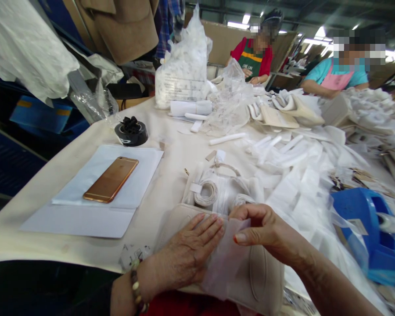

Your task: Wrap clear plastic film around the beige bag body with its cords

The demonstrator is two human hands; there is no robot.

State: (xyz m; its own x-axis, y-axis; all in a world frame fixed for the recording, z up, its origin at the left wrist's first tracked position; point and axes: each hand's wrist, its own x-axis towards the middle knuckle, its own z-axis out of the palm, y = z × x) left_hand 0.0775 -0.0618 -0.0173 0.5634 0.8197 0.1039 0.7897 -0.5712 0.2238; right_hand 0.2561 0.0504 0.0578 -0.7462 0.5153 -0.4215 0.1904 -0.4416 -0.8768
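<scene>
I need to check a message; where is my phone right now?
The gold phone lies face down on white paper sheets, left of both hands, near the black tape roll.

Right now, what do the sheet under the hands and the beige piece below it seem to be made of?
Sheet: probably thin tissue or plastic film, since it is translucent and matte. Beige piece: seemingly fabric or soft leatherette, with a smooth, dull surface. Left hand presses the sheet; right hand pinches it.

Bright, even indoor light from ceiling lamps (319,33) at one o'clock, glare washing out the white strips (283,153) at three o'clock, soft shadow under the hands, wide-angle bending toward the edges, slight motion blur at nine o'clock, faces pixelated.
</scene>
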